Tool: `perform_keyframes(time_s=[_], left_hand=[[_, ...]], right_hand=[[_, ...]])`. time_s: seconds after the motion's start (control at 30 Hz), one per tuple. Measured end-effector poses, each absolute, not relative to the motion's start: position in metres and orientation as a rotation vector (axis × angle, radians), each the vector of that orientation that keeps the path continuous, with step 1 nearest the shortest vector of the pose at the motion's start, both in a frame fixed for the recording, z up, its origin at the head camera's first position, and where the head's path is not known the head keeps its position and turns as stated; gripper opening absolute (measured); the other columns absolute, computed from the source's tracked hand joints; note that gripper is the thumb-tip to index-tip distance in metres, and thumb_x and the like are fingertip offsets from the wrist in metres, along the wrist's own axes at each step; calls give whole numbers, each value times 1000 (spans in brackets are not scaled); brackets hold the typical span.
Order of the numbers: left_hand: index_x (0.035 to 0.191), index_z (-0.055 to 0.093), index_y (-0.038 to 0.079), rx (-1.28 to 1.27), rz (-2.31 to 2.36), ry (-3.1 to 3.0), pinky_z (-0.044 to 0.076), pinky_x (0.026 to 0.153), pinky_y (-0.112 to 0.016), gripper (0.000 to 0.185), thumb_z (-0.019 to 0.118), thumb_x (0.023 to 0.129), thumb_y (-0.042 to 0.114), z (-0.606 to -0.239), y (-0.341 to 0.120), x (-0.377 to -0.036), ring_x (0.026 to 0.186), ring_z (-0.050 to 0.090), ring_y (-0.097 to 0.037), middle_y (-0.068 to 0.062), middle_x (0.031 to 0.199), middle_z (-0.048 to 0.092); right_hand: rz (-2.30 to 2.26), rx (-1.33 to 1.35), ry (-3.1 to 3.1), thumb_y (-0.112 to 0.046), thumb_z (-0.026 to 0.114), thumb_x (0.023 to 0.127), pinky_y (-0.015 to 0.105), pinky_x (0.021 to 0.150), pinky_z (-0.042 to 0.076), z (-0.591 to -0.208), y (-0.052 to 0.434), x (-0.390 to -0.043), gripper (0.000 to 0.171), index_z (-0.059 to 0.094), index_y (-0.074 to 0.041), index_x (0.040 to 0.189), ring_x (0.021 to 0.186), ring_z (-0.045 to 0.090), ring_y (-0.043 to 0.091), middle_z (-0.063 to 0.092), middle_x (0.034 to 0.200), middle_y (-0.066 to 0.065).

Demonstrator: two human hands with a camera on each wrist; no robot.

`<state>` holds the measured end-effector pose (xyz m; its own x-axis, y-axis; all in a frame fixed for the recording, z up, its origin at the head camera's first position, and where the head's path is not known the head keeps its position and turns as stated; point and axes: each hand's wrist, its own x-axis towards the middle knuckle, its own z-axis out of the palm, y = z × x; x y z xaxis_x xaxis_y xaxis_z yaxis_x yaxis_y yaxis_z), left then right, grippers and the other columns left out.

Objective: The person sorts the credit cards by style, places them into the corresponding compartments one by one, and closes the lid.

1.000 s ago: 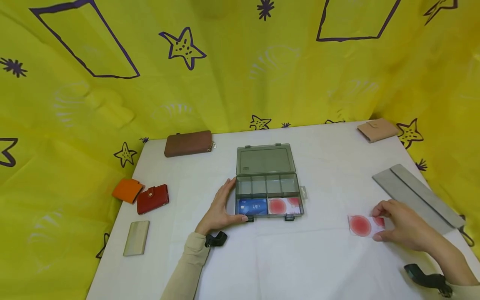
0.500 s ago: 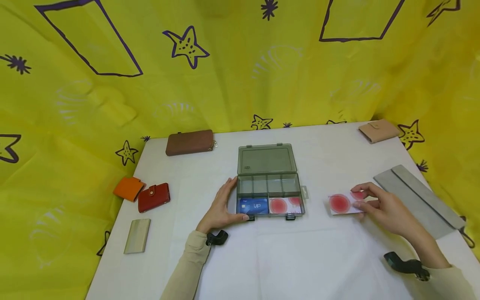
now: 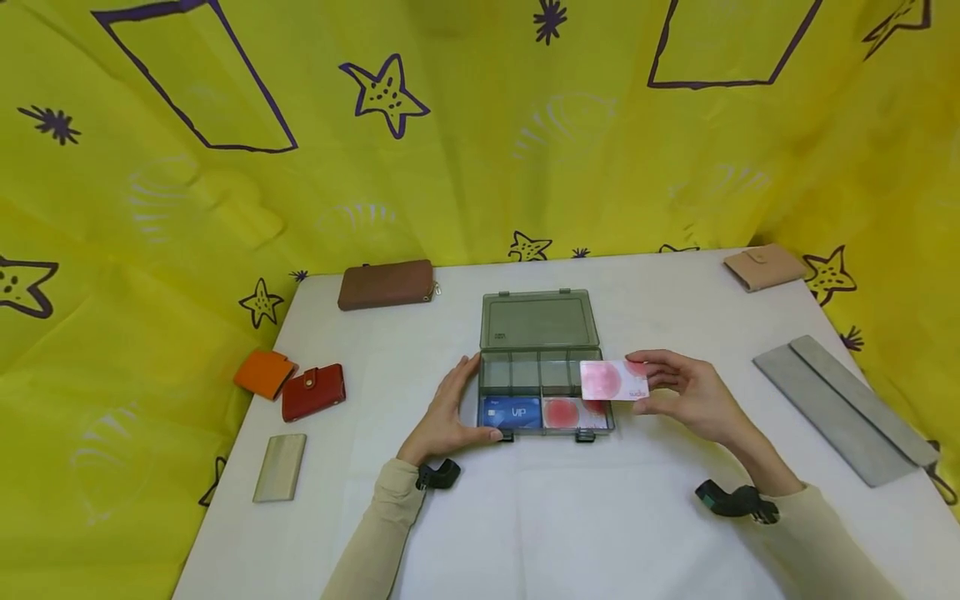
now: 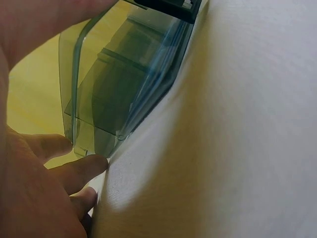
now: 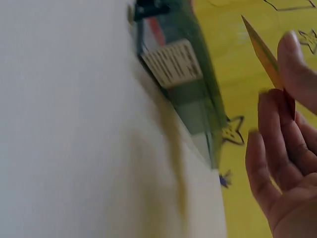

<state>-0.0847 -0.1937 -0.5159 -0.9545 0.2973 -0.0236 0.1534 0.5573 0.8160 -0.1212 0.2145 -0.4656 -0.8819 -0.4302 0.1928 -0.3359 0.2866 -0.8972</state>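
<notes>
Since a second ago the right hand has carried the pink card from the right side of the table leftward, up off the cloth, to the right end of the organizer box; the left hand has stayed put at the box's left end.

Head view: white-clothed table with yellow star-print sheeting hung behind and on both sides. Count: one open grey box, lid laid back on the far side, four small far compartments, two near ones. Three cards: a blue card in the near-left compartment, a second pink card in the near-right one, the third in the hand. Six wallets or cases: a brown wallet far left, an orange wallet and a red wallet at the left edge, a metal case near left, a tan wallet far right, a grey pouch right. The held card's long axis runs left-right, face up, left end over the box's right far compartment. Right thumb and fingers pinch its right end. Left hand's fingers lie straight, flat against the box's left wall.

Left wrist view: box wall close up, fingertips touching its base on the cloth.

Right wrist view: card seen edge-on, clamped between the thumb and fingers; box just beside it, blurred.
</notes>
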Motion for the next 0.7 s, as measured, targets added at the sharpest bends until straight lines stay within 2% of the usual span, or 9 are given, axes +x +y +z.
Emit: perform_keyframes(time_s=[0.1,0.17,0.3,0.4,0.43,0.5,0.6,0.67,0.7], left_hand=[[172,16,24,384,1358,2624,9,129,-72,126,94,75,38,-516,-194,-84,165,8,-41,-16,179,10],[172,16,24,383,1356,2624,8,129,-72,126,94,75,39,-517,-194,-85,165,8,-41,-15,179,10],[172,15,25,382,1357,2620,8,129,-71,126,94,75,39,-515,-193,-85,165,7,-41,-15,179,10],[172,16,25,383,1360,2619,8,129,-71,126,94,75,39,-514,-193,-85,165,8,-42,-15,179,10],[172,16,25,383,1359,2619,9,129,-71,126,94,75,39,-514,-193,-84,165,8,-43,-15,179,10],[172,17,26,383,1355,2622,10,129,-72,125,95,75,39,-514,-193,-84,164,9,-44,-15,179,10],[172,17,27,372,1346,2625,10,129,-71,125,95,75,38,-514,-194,-84,165,9,-42,-14,179,10],[172,17,27,366,1344,2625,10,130,-70,125,95,75,38,-514,-194,-84,165,9,-41,-13,180,10],[172,17,27,362,1343,2626,9,130,-70,125,95,75,37,-514,-194,-84,165,9,-41,-12,180,10]], right_hand=[[-1556,-818,2525,-5,99,69,20,89,57,-472,197,-121,65,72,-8,127,101,64,6,73,121,1],[-1487,-890,2563,-12,102,65,24,94,53,-478,187,-122,65,74,-13,123,113,61,13,70,128,7],[-1385,-964,2619,-22,106,59,55,108,46,-488,175,-124,65,76,-19,117,137,46,38,55,147,17],[-1322,-967,2642,-26,106,57,77,102,39,-490,172,-124,70,76,-17,119,142,37,50,43,157,24],[-1309,-957,2647,-27,106,57,79,102,38,-489,171,-124,73,75,-16,121,144,35,52,39,160,25],[-1294,-936,2660,-29,106,58,81,103,38,-488,172,-124,81,71,-13,128,145,34,53,34,163,27],[-1328,-883,2634,-27,104,66,79,105,40,-484,175,-129,91,59,-8,143,146,36,53,32,165,28],[-1379,-830,2568,-23,98,75,72,110,41,-483,179,-135,95,48,-7,154,147,37,52,32,166,27],[-1416,-802,2515,-20,95,80,65,113,42,-483,181,-138,96,42,-6,158,147,37,51,31,167,26]])
